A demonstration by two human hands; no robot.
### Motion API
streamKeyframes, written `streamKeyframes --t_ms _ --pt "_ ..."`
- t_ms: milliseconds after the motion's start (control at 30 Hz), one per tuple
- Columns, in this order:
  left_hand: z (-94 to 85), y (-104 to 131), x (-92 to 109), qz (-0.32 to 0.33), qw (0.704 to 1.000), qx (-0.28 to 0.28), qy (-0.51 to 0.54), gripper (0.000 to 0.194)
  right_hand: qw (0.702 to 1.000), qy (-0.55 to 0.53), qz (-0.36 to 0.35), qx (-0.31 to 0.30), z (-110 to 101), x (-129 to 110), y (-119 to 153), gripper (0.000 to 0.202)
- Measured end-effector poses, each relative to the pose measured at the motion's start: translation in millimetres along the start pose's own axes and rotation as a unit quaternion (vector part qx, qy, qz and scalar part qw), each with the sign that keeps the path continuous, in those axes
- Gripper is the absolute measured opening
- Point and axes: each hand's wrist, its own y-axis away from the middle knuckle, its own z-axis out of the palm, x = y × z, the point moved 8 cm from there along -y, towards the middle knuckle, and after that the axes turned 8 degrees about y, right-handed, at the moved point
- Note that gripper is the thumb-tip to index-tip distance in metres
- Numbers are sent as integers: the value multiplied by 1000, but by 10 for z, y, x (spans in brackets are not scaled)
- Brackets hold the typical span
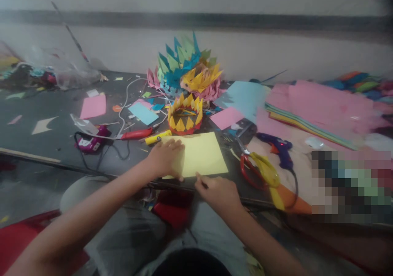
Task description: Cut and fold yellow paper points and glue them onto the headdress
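Head view, far left: a clear plastic bag lies near the wall on the dark desk.
Pink sheet: this small piece lies flat, nearer the person than the bag.
Magenta device: it sits near the front edge, a dark cord around it.
Red-handled tool: it lies to the right of the device, with a white cord.
Yellow tube: it lies just beside the yellow sheet's upper left corner.
Left hand: palm down, fingers extended and slightly apart, pressing on the sheet's left part.
Folded-paper heap: blue, green, yellow and pink pointed pieces pile against the wall.
Paper crown: yellow points on a red base, between heap and sheet.
Yellow sheet: it lies flat at the desk's front edge, under the left hand.
Right hand: at the sheet's lower edge, narrowed around a small dark object, too blurred to identify.
Scissors: red-handled, right of the sheet, a yellow-handled item against them.
Glue gun: dark purple, beyond the yellow handle.
Paper stack: pink on top, coloured edges showing, far right.
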Motion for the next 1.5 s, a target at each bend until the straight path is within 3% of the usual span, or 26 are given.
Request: streamKeyframes --t_ms 300,467,567,667,733,833,933,1067,1133,1267,1367,1500 --pt "31 325 -397 12 1000 3 -13 99 1000 0 5 -1 -4 -8 16 32" --pt "-15 409 -412 3 1000 -3 -1 95 999 -6 -22 25 -7 -19 27 33" --pt "-7 490 -249 23 1000 14 13 87 998 -24 -45 46 10 17 73 32" --pt "129 611 53 110 993 31 30 64 991 -42 -69 110 2 86 166 31" --pt "196 701 235 163 983 85 29 37 977 -63 -103 175 -38 88 266 30" --pt "217 838 479 219 957 189 25 26 953 -100 -165 232 -80 4 415 29" --pt "164 931 721 245 940 235 40 24 939 -149 -181 252 -111 -55 486 29" --pt "-77 1010 935 280 920 244 123 21 919 -246 -178 251 -142 63 463 32" --pt "-204 980 882 272 916 238 174 22 913 -298 -173 216 -128 206 403 32" --pt "-319 765 548 202 927 242 203 22 900 -397 -144 110 -71 523 279 30" --pt "-228 554 361 167 936 206 231 24 890 -433 -122 67 -46 671 232 29" --pt "-31 378 341 158 945 151 245 24 896 -423 -100 94 -68 745 172 27"
